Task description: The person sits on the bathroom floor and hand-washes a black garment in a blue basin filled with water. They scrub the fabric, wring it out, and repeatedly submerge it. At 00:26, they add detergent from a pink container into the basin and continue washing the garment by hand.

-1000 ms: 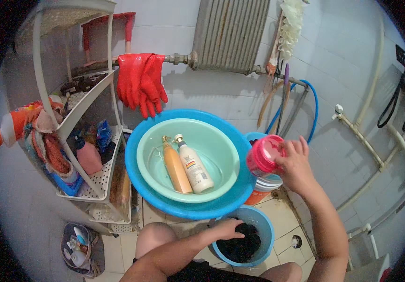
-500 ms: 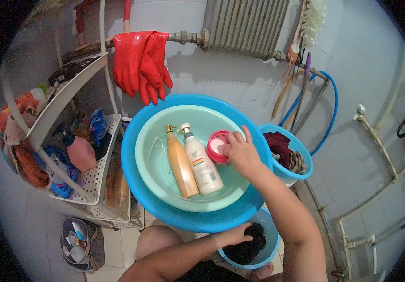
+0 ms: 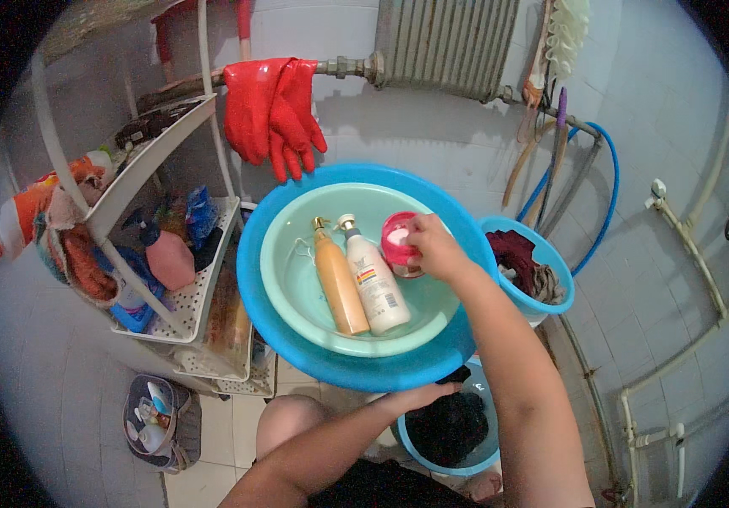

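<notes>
My right hand is at the mouth of a round pink tub, its fingers bent together over white contents. What the fingertips hold, if anything, is hidden. The tub is in a pale green basin, beside a gold pump bottle and a white pump bottle lying on their sides. That basin is nested in a larger blue basin. Lower down, my left hand is closed on black cloth at a light blue bucket; the large basin's edge partly covers its fingers.
At the left stands a white rack with bottles and cloths. A dark basket of bottles is on the floor below. Red rubber gloves hang from a pipe by a radiator. Another blue bucket at the right holds dark red clothes.
The whole view has shifted slightly. My right hand has gone from spread fingers beside the tub to bent fingers at its mouth. Black cloth now shows above my left hand.
</notes>
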Motion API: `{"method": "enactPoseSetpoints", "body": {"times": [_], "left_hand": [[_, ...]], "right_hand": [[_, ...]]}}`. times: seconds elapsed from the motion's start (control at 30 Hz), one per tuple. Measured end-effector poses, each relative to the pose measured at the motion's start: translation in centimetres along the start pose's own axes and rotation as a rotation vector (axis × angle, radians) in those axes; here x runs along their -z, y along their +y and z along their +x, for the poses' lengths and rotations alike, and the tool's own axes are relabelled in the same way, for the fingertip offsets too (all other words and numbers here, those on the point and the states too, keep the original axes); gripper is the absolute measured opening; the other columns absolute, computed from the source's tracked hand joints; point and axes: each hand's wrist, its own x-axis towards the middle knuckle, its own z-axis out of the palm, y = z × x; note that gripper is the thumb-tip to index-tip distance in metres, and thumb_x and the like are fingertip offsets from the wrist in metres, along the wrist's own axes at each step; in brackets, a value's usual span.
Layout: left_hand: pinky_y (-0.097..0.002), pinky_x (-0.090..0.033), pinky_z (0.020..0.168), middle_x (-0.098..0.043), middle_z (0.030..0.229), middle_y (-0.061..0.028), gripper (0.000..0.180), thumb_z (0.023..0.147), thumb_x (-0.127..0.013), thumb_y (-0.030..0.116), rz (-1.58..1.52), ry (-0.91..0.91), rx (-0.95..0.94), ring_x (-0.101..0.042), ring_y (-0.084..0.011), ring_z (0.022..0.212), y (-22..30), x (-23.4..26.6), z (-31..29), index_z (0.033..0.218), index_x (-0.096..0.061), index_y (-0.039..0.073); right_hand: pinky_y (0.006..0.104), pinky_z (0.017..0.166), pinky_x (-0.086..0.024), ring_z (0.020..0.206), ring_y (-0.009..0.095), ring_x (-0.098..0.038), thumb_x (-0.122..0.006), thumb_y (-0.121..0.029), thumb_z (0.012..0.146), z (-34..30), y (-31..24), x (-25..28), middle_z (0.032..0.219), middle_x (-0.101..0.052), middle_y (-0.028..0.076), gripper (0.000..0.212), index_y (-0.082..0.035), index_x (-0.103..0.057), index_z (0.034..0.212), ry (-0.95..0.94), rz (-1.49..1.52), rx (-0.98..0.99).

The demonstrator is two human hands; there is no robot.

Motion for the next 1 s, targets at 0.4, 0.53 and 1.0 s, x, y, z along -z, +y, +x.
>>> {"method": "enactPoseSetpoints", "body": {"times": [0.4,0.53,1.0], "left_hand": [[-0.0409,-0.026,0.106,-0.041,0.132,-0.0192,0.065,0.081,-0.056,0.049,0.006,0.089,-0.152,-0.038,-0.0353,0.121,-1.8,-1.4,0.4,0.129,-0.041,0.006],[-0.0412,-0.023,0.107,-0.036,0.137,-0.0178,0.065,0.083,-0.054,0.049,-0.182,-0.029,-0.11,-0.033,-0.0347,0.125,-4.3,-3.3,1.7,0.131,-0.039,0.008],[-0.0442,-0.017,0.11,-0.027,0.143,-0.016,0.072,0.083,-0.051,0.054,-0.314,-0.071,-0.003,-0.024,-0.0335,0.131,-3.2,-1.8,1.1,0.136,-0.031,0.009]], "right_hand": [[0.0358,0.091,-0.041,0.104,0.03,-0.045,-0.078,-0.012,0.056,4.5,0.9,-1.7,0.107,-0.05,0.012,0.039,-0.002,-0.066,0.091,0.05,0.141,-0.121],[0.0362,0.091,-0.041,0.103,0.029,-0.046,-0.078,-0.014,0.057,4.9,1.8,-4.2,0.106,-0.051,0.011,0.036,-0.003,-0.067,0.089,0.047,0.158,-0.138],[0.0392,0.098,-0.037,0.116,0.032,-0.043,-0.072,-0.019,0.069,2.0,-0.5,-1.2,0.125,-0.046,0.012,0.05,-0.01,-0.056,0.115,-0.053,0.183,-0.059]]}}
